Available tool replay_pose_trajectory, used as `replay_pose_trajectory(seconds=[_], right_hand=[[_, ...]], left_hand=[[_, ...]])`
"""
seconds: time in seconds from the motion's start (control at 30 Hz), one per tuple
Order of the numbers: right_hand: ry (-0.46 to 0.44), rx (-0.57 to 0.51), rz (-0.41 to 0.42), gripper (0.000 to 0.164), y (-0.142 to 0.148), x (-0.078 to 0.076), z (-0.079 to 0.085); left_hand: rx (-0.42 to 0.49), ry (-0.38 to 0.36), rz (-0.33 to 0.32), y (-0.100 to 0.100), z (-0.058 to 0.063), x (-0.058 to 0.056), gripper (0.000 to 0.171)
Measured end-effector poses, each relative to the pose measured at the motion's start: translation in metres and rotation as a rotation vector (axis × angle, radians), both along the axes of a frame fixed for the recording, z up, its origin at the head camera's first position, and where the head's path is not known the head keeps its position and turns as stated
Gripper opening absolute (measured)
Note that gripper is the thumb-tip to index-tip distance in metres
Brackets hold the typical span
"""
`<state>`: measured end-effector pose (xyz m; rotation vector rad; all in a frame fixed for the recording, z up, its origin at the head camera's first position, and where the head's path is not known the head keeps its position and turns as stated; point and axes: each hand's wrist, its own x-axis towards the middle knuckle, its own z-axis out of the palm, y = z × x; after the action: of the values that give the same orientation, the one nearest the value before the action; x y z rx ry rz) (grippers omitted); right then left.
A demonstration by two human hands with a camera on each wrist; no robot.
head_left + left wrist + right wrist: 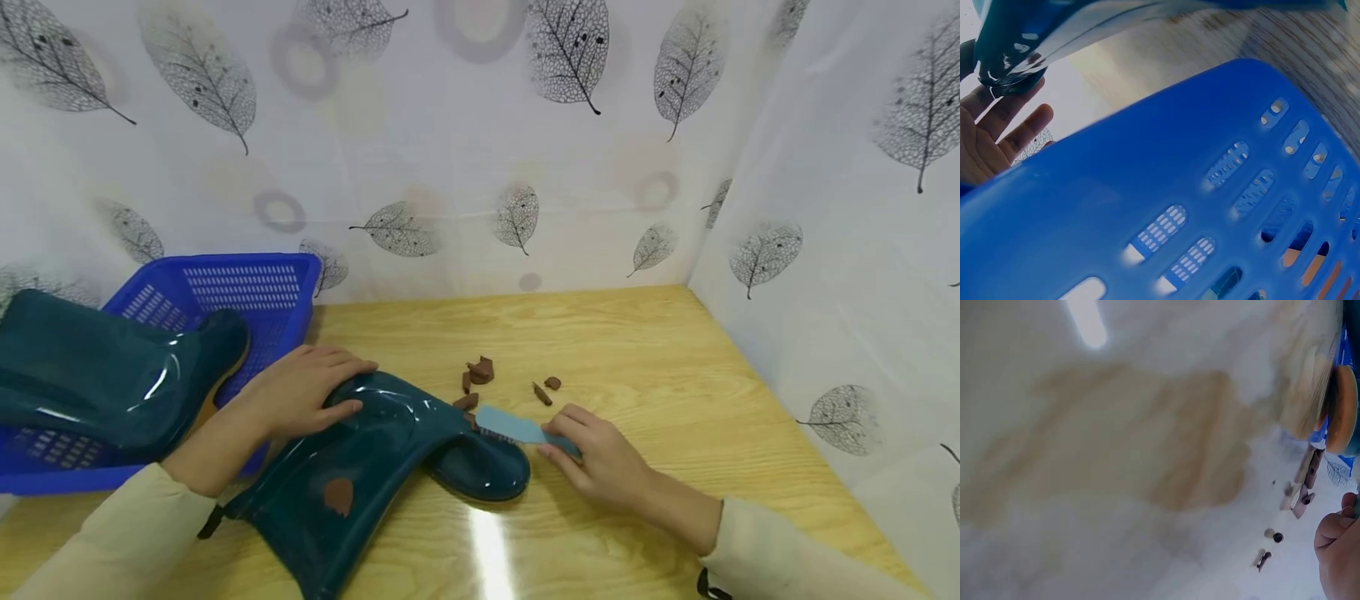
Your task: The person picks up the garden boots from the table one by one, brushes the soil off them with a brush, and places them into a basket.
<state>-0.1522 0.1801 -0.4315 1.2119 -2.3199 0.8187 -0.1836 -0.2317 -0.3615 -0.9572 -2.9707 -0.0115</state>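
Observation:
A glossy dark green rubber boot (390,425) lies on its side on the wooden table, its toe pointing right. My left hand (311,387) rests on the boot near the heel; in the left wrist view its fingers (1007,115) are fairly straight against the boot. With my right hand (596,454) I grip the handle of a light blue brush (517,427), whose dark bristles meet the boot just above the toe. A brown patch (339,496) sticks to the boot's shaft. Brown clay-like pieces (482,370) lie beyond the boot, some right by the brush.
A blue plastic basket (300,292) with slotted sides stands at the left. Another green boot (97,367) lies in it, its shaft over the left side. A white leaf-print sheet (450,158) hangs behind the table (637,350) and along its right side.

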Motion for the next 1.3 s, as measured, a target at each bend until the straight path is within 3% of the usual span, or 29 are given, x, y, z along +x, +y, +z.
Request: replay_pose_trajectory(seconds=[0.23,0.63,0.83,1.13,1.3], right_hand=[[-0.045,0.021,-0.033,0.011,-0.007,0.000,0.003],[-0.033,-0.022,0.001,0.010,0.024,0.016,0.001],[-0.060,-0.047,-0.054,0.016,0.013,0.019,-0.004],[-0.063,-0.002,-0.113,0.015,-0.008,0.016,-0.002],[-0.035,-0.022,-0.098,0.013,-0.017,0.010,-0.001]], left_hand=[[0.006,0.002,-0.001,-0.002,0.000,0.003,0.048],[0.006,0.027,-0.003,0.003,-0.004,0.000,0.047],[0.000,0.012,0.006,0.004,-0.001,-0.001,0.047],[-0.009,0.007,0.007,0.001,0.000,-0.002,0.047],[-0.008,-0.005,0.008,0.001,0.003,-0.001,0.046]])
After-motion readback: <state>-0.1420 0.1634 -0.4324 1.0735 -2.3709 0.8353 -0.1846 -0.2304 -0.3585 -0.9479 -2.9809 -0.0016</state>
